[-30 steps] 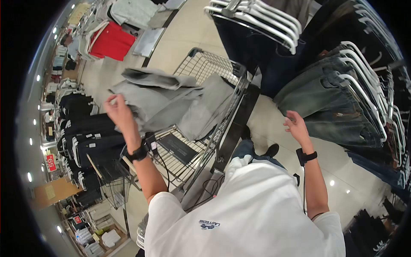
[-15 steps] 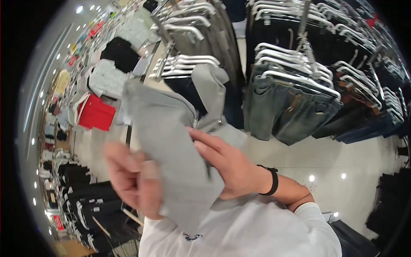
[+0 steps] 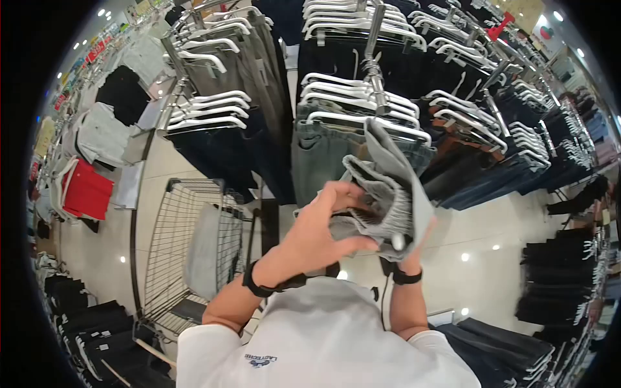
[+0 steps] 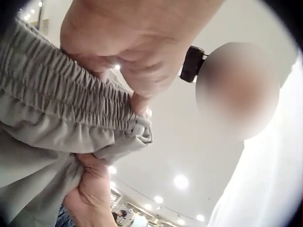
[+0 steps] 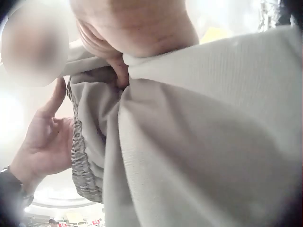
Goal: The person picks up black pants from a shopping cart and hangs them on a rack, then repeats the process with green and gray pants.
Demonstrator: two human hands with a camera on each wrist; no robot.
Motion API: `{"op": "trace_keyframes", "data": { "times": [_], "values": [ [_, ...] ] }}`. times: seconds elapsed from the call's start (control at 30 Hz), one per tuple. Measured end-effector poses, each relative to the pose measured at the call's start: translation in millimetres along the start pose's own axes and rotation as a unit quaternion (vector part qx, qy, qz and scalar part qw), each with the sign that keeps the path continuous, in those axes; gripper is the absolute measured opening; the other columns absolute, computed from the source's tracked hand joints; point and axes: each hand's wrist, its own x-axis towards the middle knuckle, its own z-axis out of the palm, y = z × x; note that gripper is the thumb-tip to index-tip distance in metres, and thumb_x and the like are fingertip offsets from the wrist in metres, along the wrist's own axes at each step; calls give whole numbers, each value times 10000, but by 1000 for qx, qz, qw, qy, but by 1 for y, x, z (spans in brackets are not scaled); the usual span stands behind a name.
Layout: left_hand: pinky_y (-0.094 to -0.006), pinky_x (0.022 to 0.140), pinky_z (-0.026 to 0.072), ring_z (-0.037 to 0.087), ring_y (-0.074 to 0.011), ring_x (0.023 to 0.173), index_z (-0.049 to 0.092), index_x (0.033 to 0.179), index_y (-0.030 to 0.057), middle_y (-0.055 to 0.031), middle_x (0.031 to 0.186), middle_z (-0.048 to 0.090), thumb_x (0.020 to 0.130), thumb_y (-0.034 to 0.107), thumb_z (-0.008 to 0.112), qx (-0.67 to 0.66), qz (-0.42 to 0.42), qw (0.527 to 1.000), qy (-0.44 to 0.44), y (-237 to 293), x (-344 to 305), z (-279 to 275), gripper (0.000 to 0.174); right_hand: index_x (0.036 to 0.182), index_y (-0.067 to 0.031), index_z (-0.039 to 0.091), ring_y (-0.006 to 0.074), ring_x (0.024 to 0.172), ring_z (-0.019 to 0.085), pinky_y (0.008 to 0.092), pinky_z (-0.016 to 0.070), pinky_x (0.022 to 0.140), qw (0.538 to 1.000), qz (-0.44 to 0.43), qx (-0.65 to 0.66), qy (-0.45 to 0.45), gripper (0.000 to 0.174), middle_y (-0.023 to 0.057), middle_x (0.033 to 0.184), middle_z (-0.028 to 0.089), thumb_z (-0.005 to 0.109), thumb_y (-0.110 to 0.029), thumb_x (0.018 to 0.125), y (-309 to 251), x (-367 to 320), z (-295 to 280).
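Note:
Grey trousers [image 3: 420, 187] with a gathered elastic waistband [image 4: 71, 94] are held up in front of the chest, bunched and folded over. At the waist opening is my left hand [image 3: 307, 233], its fingers reaching into the gathers and its thumb at the waistband's edge. My right hand [image 5: 137, 28] grips the cloth from the other side, a fingertip sunk into a fold. In the head view the trousers hide most of that hand. From the left wrist, part of the right hand [image 4: 92, 194] shows beneath the cloth.
A wire shopping cart [image 3: 165, 239] stands at the left with another grey garment [image 3: 204, 249] in it. Racks of jeans [image 3: 317, 155] on white hangers line the front. Dark folded clothes [image 3: 556, 284] are stacked at the right, and dark trousers [image 3: 498, 352] hang close by.
Both hands were apart and empty by the cart, then held the grey trousers up. Now the trousers are turned with their waistband toward the left hand, and the view has swung right.

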Motion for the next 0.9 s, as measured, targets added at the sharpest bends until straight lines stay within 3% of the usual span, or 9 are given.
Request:
{"op": "trace_keyframes", "data": {
  "times": [0.17, 0.3, 0.33, 0.47, 0.63, 0.67, 0.77, 0.8, 0.9],
  "values": [
    [-377, 777, 532, 714, -282, 903, 640, 1061, -28, -141, 947, 722, 840, 143, 818, 138, -78, 974, -161, -45, -15, -6, 331, 1182, 65, 713, 99, 990, 637, 272, 500, 922, 986, 16, -86, -143, 260, 32, 1094, 731, 654, -48, 955, 29, 1, -26],
    [-326, 798, 525, 672, -187, 857, 640, 1195, -42, -119, 980, 728, 923, 106, 731, -33, -117, 982, -148, -38, -8, -14, 323, 1183, 62, 703, 105, 959, 630, 279, 501, 894, 962, 41, -177, -202, 260, 47, 1021, 724, 642, -1, 937, 23, 1, -43],
    [-293, 818, 510, 634, -118, 891, 632, 1265, -26, -55, 1043, 729, 965, 93, 694, -56, -159, 974, -155, -39, -8, -18, 329, 1164, 65, 705, 103, 924, 626, 284, 502, 850, 962, 22, -186, -201, 250, 48, 983, 719, 652, -12, 932, 10, 4, -45],
    [-229, 862, 483, 605, -32, 953, 647, 1289, 26, 8, 1090, 710, 960, 62, 706, -201, -247, 941, -114, -36, -3, -33, 337, 1128, 55, 719, 99, 890, 622, 277, 492, 793, 984, 45, -169, -41, 226, 33, 955, 716, 663, -50, 936, 24, -1, -99],
    [-249, 882, 518, 651, -66, 986, 620, 1270, 40, 7, 1084, 702, 947, 71, 720, -298, -295, 903, -89, -24, 9, -58, 339, 1075, 78, 727, 116, 879, 624, 293, 493, 823, 936, 135, -275, 175, 265, 47, 927, 725, 726, -152, 943, 0, -14, -116],
    [-254, 888, 522, 656, -69, 987, 619, 1269, 41, 4, 1080, 704, 943, 68, 722, -316, -303, 895, -79, -22, 11, -61, 343, 1195, 117, 662, 174, 965, 654, 318, 512, 889, 931, 140, -299, 157, 466, 130, 1062, 729, 786, -234, 915, 10, -19, -132],
    [-269, 918, 530, 660, -93, 1026, 560, 1338, 46, -12, 1123, 688, 928, 39, 728, -342, -307, 884, -84, -25, 15, -68, 443, 1361, 123, 536, 273, 1170, 637, 355, 509, 976, 746, 95, -653, 92, 644, 225, 1272, 662, 798, -233, 893, 31, -51, -157],
    [-271, 925, 527, 650, -90, 1044, 532, 1368, 46, -13, 1144, 675, 928, 39, 728, -337, -300, 888, -89, -26, 15, -67, 482, 1481, 80, 419, 352, 1349, 532, 417, 484, 1044, 741, 153, -647, 91, 772, 266, 1443, 538, 795, -225, 880, 13, -54, -136],
    [-282, 968, 503, 603, -90, 1116, 416, 1456, 43, -25, 1226, 613, 937, 58, 730, -325, -249, 910, -71, -38, 12, -49, 607, 1528, 29, 393, 359, 1401, 483, 480, 406, 1129, 941, 118, -314, 51, 854, 232, 1473, 526, 832, -222, 840, -50, -53, -44]
  ]
}}
